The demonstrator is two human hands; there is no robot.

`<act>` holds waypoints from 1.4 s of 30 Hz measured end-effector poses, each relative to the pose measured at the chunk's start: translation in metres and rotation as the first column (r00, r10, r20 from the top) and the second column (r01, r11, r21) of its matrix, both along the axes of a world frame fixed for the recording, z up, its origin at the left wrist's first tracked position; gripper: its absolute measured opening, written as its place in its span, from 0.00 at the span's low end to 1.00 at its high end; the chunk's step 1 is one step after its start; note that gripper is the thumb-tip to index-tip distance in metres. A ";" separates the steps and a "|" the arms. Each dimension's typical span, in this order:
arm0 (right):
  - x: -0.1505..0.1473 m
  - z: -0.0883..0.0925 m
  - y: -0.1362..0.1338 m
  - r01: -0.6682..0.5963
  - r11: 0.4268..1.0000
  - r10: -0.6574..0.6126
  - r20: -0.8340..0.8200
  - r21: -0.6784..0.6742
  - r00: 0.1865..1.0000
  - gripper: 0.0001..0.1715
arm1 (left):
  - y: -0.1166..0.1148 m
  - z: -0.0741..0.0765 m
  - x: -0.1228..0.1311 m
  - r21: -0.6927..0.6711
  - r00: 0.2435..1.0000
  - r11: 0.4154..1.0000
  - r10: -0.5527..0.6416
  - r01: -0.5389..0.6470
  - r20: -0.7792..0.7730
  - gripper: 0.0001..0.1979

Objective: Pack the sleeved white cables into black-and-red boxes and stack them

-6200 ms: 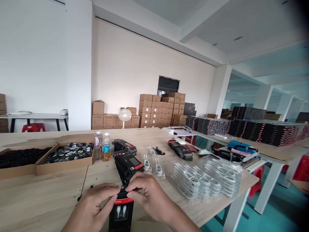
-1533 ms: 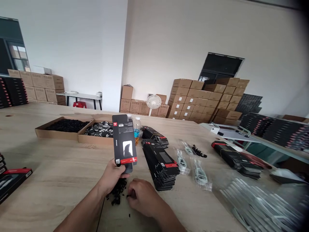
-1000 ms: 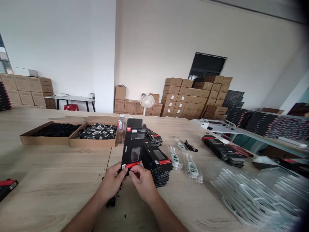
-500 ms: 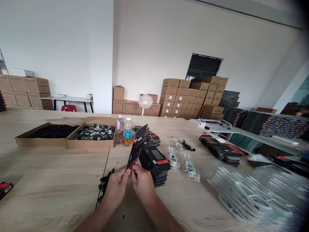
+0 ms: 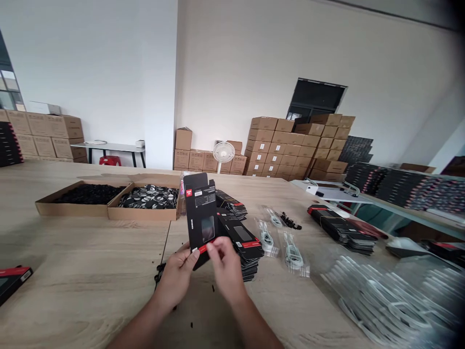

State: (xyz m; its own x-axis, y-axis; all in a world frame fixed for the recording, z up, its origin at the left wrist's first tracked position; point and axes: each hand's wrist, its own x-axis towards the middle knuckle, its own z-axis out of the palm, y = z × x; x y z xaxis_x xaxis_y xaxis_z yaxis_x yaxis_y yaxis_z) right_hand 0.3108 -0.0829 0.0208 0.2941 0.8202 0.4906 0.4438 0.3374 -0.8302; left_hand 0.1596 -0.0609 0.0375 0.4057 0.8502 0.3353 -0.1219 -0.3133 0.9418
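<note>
Between my two hands stands a black cardboard packaging box (image 5: 199, 213) with red trim, a clear window and raised flaps at its top. My left hand (image 5: 178, 271) is closed on its lower left edge, thumb on the front face. At the lower right, my right hand (image 5: 225, 264) pinches the red-trimmed edge between thumb and fingers. Just behind and right of it lies a stack of flat black boxes (image 5: 241, 235), with another pile (image 5: 230, 203) farther back. Small black parts (image 5: 159, 274) lie partly hidden behind my left hand.
Cartons of black pieces (image 5: 72, 207) and black-and-white round pieces (image 5: 143, 213) stand at left. Bagged white cables (image 5: 293, 254) lie right of the stack, with a larger cable heap (image 5: 381, 300) nearer. A banded box bundle (image 5: 341, 228) sits at right; another box (image 5: 14, 281) lies far left.
The box has turned from nearly edge-on to show its broad windowed face, now covering most of the bottles behind. My right hand has shifted right along its lower edge.
</note>
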 end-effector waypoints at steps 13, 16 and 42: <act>-0.004 0.010 -0.011 -0.556 0.740 0.461 -0.317 -0.378 0.829 0.24 | 0.009 0.011 -0.028 -0.700 0.839 0.553 0.002 0.453 0.544 0.27; 0.005 0.020 -0.011 -0.419 0.891 0.332 -0.381 -0.173 0.863 0.17 | 0.009 0.003 -0.024 -0.729 0.899 0.550 -0.103 0.407 0.425 0.28; 0.011 0.013 -0.011 -0.506 0.862 0.342 -0.754 0.015 0.561 0.21 | -0.022 -0.003 -0.003 -0.498 0.936 0.796 -0.337 0.344 0.107 0.33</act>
